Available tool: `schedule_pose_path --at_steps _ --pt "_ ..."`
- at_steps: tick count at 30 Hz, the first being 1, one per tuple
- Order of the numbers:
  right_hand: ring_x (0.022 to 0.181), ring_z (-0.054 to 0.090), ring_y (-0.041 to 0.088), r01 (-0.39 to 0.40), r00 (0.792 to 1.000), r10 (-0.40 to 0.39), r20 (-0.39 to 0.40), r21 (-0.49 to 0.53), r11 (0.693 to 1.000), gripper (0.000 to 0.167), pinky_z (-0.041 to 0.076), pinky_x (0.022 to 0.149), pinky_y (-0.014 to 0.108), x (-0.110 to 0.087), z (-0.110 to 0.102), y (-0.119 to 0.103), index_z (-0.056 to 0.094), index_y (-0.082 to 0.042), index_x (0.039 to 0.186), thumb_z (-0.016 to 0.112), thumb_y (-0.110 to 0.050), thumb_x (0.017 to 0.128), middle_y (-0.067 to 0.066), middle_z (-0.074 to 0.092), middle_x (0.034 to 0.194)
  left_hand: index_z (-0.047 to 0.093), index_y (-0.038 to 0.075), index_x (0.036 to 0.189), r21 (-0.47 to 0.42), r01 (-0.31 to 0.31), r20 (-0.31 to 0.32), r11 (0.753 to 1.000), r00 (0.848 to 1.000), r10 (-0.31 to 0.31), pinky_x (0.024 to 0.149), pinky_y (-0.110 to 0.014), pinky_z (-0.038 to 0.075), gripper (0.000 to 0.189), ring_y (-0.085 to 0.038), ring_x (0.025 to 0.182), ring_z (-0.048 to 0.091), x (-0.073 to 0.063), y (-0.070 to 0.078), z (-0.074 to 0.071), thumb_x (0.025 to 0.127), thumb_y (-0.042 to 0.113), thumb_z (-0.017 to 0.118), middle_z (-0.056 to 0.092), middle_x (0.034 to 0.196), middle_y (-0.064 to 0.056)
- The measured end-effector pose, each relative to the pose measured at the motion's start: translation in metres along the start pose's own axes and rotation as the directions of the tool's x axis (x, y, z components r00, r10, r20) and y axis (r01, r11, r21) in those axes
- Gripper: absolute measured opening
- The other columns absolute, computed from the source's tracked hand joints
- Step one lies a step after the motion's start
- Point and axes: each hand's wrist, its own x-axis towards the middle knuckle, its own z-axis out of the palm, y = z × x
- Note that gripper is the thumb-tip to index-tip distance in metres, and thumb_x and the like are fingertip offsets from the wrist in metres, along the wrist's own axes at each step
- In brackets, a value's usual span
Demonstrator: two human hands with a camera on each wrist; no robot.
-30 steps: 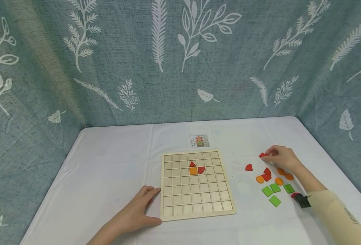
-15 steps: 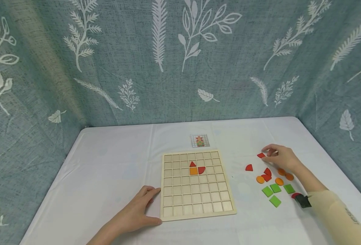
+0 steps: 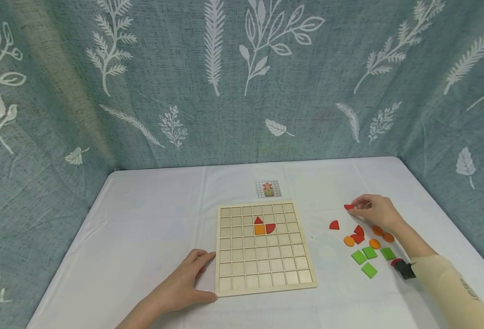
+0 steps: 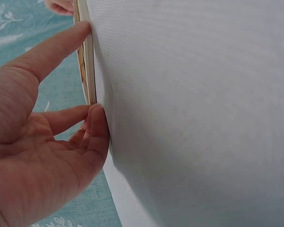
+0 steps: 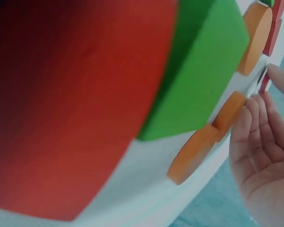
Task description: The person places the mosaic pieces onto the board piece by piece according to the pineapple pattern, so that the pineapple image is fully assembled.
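My right hand (image 3: 375, 211) pinches a small red tile (image 3: 349, 207) between thumb and fingers at the right of the table. The tile looks triangular, though fingertips partly cover it; in the right wrist view only a sliver of red tile (image 5: 264, 82) shows by the fingers. My left hand (image 3: 186, 283) touches the left edge of a wooden grid board (image 3: 266, 290), thumb near its front corner, as the left wrist view also shows with the hand (image 4: 52, 127). A red triangle (image 3: 258, 220), an orange square (image 3: 260, 229) and a red quarter circle (image 3: 270, 228) lie in the grid.
Beside my right hand lie loose red quarter circles (image 3: 334, 225), several orange discs (image 3: 349, 241) and several green squares (image 3: 369, 270). A dark pile (image 3: 405, 269) sits near the right sleeve. Behind the board is a pattern card (image 3: 268, 189). A leaf-print curtain (image 3: 234, 132) surrounds the table.
The red tile has turned in my right hand's fingers and shifted slightly left. The fingers spread from it half a second ago and have closed back in. My left hand and the board stay put.
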Motion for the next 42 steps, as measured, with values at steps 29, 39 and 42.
schedule_pose_path --at_steps 29,39,42 --pt "0.07 0.062 0.01 0.331 0.918 -0.275 -0.285 0.17 0.928 0.024 0.049 0.061 0.024 -0.01 0.055 -0.108 0.072 -0.013 0.089 0.084 -0.03 0.077 -0.006 0.065 0.075 0.041 -0.003 0.144 0.036 0.018 -0.011 0.999 1.0 -0.017 0.093 -0.034 0.046 0.091 -0.02 0.109 0.049 0.0 0.003 -0.001 0.073 0.033 0.086 0.04 0.131 -0.006" --pt "0.067 0.059 0.008 0.364 0.926 -0.323 -0.196 0.233 0.902 0.025 0.048 0.06 0.026 -0.013 0.091 -0.146 0.071 -0.015 0.085 0.084 -0.033 0.075 -0.01 0.061 0.071 0.041 -0.003 0.144 0.031 0.016 -0.004 0.999 1.0 -0.016 0.094 -0.036 0.046 0.091 -0.021 0.111 0.049 0.0 0.003 -0.002 0.074 0.034 0.085 0.04 0.131 -0.007" --pt "0.066 0.059 0.007 0.374 0.925 -0.343 -0.162 0.245 0.894 0.024 0.048 0.059 0.026 -0.013 0.099 -0.154 0.071 -0.016 0.085 0.084 -0.034 0.076 -0.011 0.061 0.07 0.041 -0.003 0.144 0.036 0.014 -0.007 0.999 1.0 -0.014 0.093 -0.035 0.046 0.091 -0.02 0.11 0.049 0.0 0.003 -0.002 0.074 0.034 0.085 0.04 0.131 -0.006"
